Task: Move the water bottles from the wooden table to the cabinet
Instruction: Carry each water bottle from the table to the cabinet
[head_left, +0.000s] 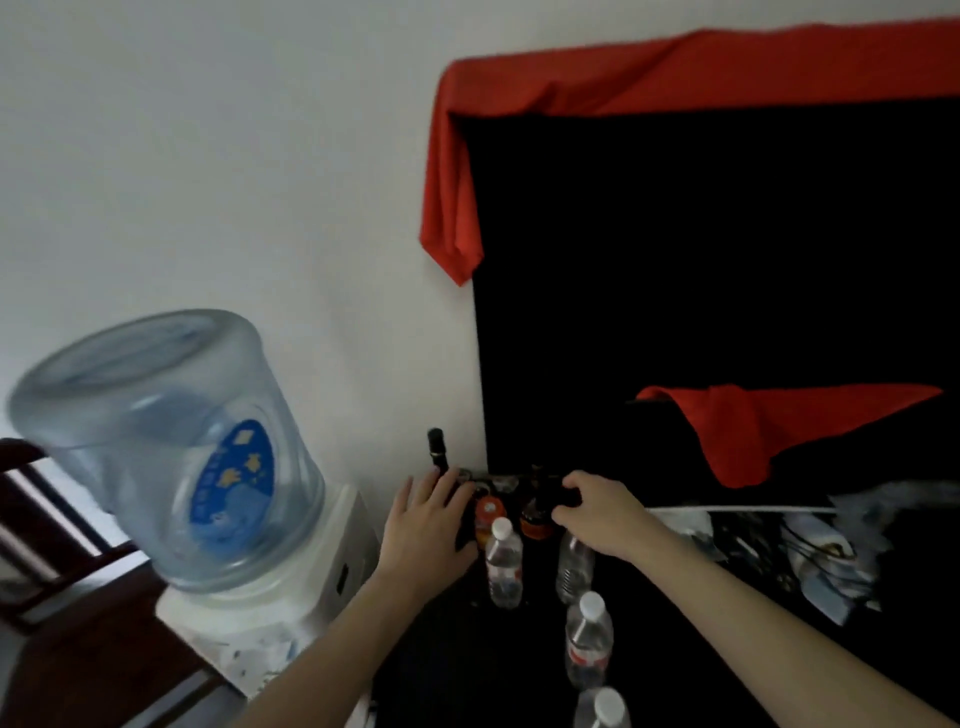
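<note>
Several clear water bottles with white caps stand on the dark cabinet top (441, 654): one (504, 566) in the middle, one (588, 644) nearer me, one (602, 712) at the bottom edge. My right hand (602, 514) is curled over the top of another water bottle (574, 569), hiding its cap. My left hand (431, 519) lies with straight fingers against a tall dark bottle (435, 447) at the back. Between the hands stand an orange-topped item (488, 506) and a dark bottle with an orange label (535, 514).
A water dispenser with a big blue jug (166, 452) stands close on the left beside a wooden chair (31, 519). Behind the bottles hangs black cloth (675, 286) topped by red cloth (675, 73). Cables and clutter (831, 545) fill the right.
</note>
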